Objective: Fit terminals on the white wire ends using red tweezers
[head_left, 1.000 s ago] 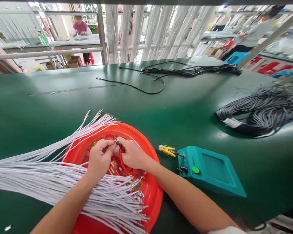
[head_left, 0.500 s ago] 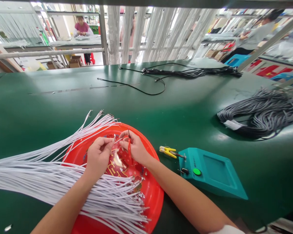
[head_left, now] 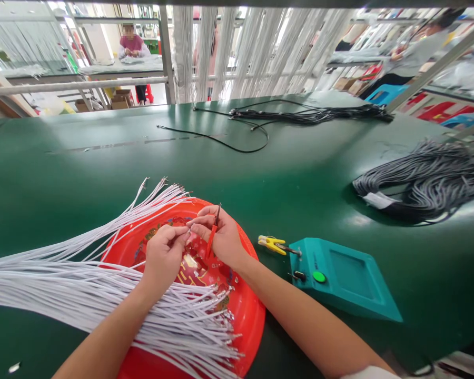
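Over a red plastic tray (head_left: 249, 310) on the green table, both my hands meet. My left hand (head_left: 164, 255) is closed, pinching the end of a thin white wire. My right hand (head_left: 221, 237) is closed round small red-handled snips (head_left: 212, 234), blade tip pointing up, its fingertips touching the left hand's. A big fan of white wires (head_left: 63, 284) lies from the left edge across the tray, under my left forearm.
A teal box with a green button (head_left: 342, 276) sits right of the tray, a yellow clip (head_left: 272, 243) beside it. A grey cable coil (head_left: 422, 179) lies far right, black cables (head_left: 308, 115) at the back. White wires hang from a rack behind; people work at other tables.
My right hand has turned the red snips from pointing down at the wire end to pointing up, and shifted slightly right and away. The left hand stays pinched on the wire.
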`<control>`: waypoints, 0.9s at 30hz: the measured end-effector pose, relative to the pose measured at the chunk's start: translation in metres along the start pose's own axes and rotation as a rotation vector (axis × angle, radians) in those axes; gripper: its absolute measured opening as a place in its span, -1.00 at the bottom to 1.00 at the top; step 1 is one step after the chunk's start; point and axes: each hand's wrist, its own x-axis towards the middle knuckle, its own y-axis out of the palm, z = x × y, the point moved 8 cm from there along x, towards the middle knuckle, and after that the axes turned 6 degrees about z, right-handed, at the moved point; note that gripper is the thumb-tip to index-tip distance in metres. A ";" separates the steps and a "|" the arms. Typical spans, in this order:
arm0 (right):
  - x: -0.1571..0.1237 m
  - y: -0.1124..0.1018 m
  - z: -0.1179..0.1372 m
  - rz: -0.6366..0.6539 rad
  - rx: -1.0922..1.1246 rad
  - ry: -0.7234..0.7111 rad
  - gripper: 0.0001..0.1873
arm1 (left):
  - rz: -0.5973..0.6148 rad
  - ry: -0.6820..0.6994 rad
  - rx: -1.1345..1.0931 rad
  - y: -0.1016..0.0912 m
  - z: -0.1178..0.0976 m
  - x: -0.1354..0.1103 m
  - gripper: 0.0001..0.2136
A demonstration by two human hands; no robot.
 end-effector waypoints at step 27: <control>0.002 -0.003 0.000 0.017 -0.184 -0.099 -0.84 | 0.175 -0.199 -0.181 0.014 0.006 -0.001 -0.81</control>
